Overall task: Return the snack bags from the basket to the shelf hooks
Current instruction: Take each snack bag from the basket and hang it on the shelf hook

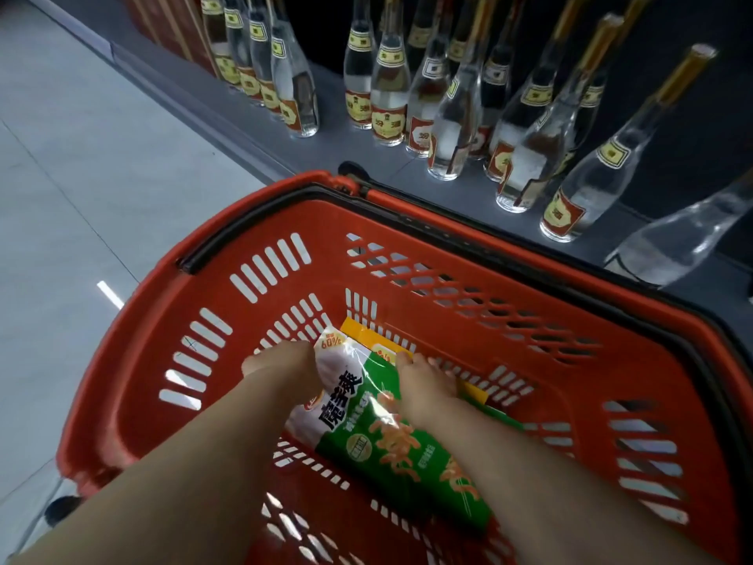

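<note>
Inside a red slotted plastic basket [134, 401], the left hand [281, 371] pinches a glossy green-and-white snack bag [366, 434]; the right hand [426, 385] rests on it, grip unclear. Lifting by the top edge should suit hanging.

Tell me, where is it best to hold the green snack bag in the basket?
Probably at its top edge. The green snack bag lies flat in the red basket, top end toward the far wall, so pinch that thin edge from above, where the left hand already touches.

Clear glass bottles [391, 79] (red-and-yellow labels) stand on a grey ledge [228, 104] beside pale floor tiles [69, 165].
</note>
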### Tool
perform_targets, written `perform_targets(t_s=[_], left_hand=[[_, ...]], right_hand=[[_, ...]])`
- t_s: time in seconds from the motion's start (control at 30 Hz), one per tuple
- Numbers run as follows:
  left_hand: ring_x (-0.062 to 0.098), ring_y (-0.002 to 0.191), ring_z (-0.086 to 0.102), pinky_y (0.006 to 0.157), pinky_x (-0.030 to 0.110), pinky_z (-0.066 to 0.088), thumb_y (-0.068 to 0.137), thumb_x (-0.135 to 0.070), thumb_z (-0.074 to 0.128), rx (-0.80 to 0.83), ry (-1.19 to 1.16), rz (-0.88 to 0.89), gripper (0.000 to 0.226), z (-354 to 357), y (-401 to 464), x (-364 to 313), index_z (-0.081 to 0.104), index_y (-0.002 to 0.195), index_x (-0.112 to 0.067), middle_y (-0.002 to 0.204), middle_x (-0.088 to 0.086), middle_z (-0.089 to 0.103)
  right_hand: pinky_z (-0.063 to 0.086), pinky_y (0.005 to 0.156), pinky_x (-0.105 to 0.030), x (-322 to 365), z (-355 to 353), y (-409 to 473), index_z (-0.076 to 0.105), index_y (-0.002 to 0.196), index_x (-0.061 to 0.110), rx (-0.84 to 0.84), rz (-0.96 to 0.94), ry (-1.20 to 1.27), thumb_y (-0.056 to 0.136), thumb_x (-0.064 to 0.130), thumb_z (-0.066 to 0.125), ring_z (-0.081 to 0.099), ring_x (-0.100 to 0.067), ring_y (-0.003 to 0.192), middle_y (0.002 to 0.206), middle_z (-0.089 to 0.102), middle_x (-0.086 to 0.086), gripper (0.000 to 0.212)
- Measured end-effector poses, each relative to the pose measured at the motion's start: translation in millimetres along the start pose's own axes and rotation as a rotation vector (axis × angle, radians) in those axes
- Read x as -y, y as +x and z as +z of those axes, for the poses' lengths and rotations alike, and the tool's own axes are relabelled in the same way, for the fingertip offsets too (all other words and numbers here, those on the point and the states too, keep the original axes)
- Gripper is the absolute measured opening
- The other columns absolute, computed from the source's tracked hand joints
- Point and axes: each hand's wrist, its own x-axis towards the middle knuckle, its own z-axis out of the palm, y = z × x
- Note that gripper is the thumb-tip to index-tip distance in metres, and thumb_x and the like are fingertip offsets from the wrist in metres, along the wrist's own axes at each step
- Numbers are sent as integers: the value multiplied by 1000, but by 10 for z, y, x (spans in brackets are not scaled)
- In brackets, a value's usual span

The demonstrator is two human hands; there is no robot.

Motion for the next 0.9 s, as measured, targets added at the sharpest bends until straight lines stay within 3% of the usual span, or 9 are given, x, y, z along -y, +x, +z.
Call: perform_targets(t_s=[0.1, 0.17, 0.27, 0.4, 0.53, 0.63, 0.7, 0.77, 0.9], left_hand=[[22, 103, 62, 94, 39, 50, 92, -33, 54, -12, -54, -15, 30, -24, -18, -41, 60, 117, -17, 110, 2, 66], [23, 105, 60, 95, 40, 48, 90, -37, 54, -1, -141, -46, 35, -53, -46, -68, 60, 119, -18, 110, 3, 64], [28, 115, 53, 95, 43, 50, 76, -38, 73, -12, -317, -73, 62, -49, -45, -50, 49, 128, -15, 123, 8, 57], [30, 104, 59, 85, 39, 55, 63, -22, 89, 98, -910, -78, 77, -113, -133, 4, 41, 122, -10, 117, 12, 57], [31, 113, 61, 104, 51, 44, 56, -23, 93, 273, -1407, 188, 86, -298, -283, 79, 43, 126, -8, 120, 11, 66], [29, 110, 66, 105, 48, 44, 60, -19, 89, 395, -1399, 343, 66, -462, -512, 75, 60, 118, -8, 113, 9, 72], [24, 99, 71, 93, 39, 52, 68, -13, 82, 285, -1382, 408, 46, -610, -729, 57, 64, 110, -9, 105, 7, 75], [24, 94, 73, 87, 36, 54, 75, -10, 74, 160, -1410, 425, 32, -819, -989, 48, 66, 106, -11, 100, 5, 76], [29, 92, 73, 86, 41, 55, 60, -25, 87, 35, -1440, 435, 40, -1490, -1771, 93, 76, 96, -11, 98, 10, 77]], right_hand=[[48, 95, -34, -8, -22, -50, 43, 139, 15, 112, 26, 237, 88, 15, 68, 55, -25, 113, 134, 52, -9, 56], [49, 87, -24, -69, -63, -151, 38, 144, 12, 202, 21, 442, 89, 7, 65, 56, -18, 101, 131, 53, -9, 61], [43, 93, -20, -201, -167, -337, 32, 148, 16, 222, -35, 578, 92, 10, 61, 56, -17, 112, 137, 51, -2, 63], [43, 105, -37, -361, -366, -562, 40, 143, 23, 93, -86, 740, 88, 23, 66, 55, -13, 120, 138, 55, 2, 61], [43, 106, -43, -416, -653, -781, 53, 130, 24, -35, -89, 919, 88, 19, 67, 60, -13, 114, 125, 64, 6, 44], [46, 104, -40, -377, -868, -972, 56, 115, 31, -103, -111, 998, 89, 16, 66, 63, -8, 105, 113, 67, 10, 32], [50, 90, -25, -335, -1029, -1131, 52, 105, 38, -136, -158, 1054, 89, 16, 65, 59, 6, 92, 98, 63, 21, 29], [43, 72, -10, -294, -1241, -1350, 51, 104, 37, -184, -193, 1089, 89, 16, 65, 55, 10, 87, 89, 58, 27, 29], [48, 76, -11, -118, -1888, -2053, 58, 100, 32, -238, -176, 1121, 87, 14, 68, 60, 9, 88, 94, 66, 20, 25]])
